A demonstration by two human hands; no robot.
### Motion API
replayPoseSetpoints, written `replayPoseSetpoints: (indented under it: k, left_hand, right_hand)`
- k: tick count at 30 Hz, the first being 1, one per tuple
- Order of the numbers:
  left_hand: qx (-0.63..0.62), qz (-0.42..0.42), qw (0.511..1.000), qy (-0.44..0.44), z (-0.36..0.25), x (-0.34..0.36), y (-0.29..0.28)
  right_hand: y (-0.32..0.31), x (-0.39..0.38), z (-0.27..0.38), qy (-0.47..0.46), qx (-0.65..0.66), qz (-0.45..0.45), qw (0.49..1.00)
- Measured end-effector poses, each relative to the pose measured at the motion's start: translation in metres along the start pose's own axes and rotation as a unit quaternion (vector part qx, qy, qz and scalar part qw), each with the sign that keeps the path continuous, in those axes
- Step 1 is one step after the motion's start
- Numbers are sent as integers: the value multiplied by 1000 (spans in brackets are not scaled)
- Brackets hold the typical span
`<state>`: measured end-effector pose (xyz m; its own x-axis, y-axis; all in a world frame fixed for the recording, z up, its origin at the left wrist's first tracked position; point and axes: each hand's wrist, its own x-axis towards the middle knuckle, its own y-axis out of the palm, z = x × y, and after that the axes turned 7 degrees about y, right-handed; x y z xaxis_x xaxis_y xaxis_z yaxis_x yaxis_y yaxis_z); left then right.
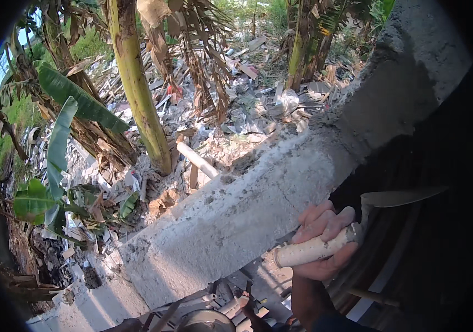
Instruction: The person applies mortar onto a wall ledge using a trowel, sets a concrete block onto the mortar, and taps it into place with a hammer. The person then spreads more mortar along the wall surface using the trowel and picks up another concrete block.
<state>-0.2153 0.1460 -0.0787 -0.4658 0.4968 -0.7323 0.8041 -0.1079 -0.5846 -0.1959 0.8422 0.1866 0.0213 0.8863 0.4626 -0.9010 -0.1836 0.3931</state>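
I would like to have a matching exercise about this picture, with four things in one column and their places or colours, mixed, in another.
Things:
1. trowel
2. thick nearest trunk
3. pole beyond the wall
4. round container

Descriptions:
A. whitish
B. cut off by the picture's lower edge
C. in the right hand
D. yellow-green

Pairs: 1-C, 2-D, 3-A, 4-B

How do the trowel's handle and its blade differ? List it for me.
The handle is thick and rounded; the blade looks thin and tapers.
The handle is pale; the blade looks darker and greyish.
The right hand grips the handle; the blade juts out free.
Both belong to one trowel.
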Motion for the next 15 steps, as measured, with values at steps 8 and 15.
replayPoseSetpoints:
  k: [8,15]
  left_hand:
    - [-73,58,992,-86,-33,13,-45]
    - [-152,57,983,-89,-50,51,-60]
  right_hand:
    - [4,18,-10,-1,129,-25,991]
    - [1,15,-13,-117,37,-36,992]
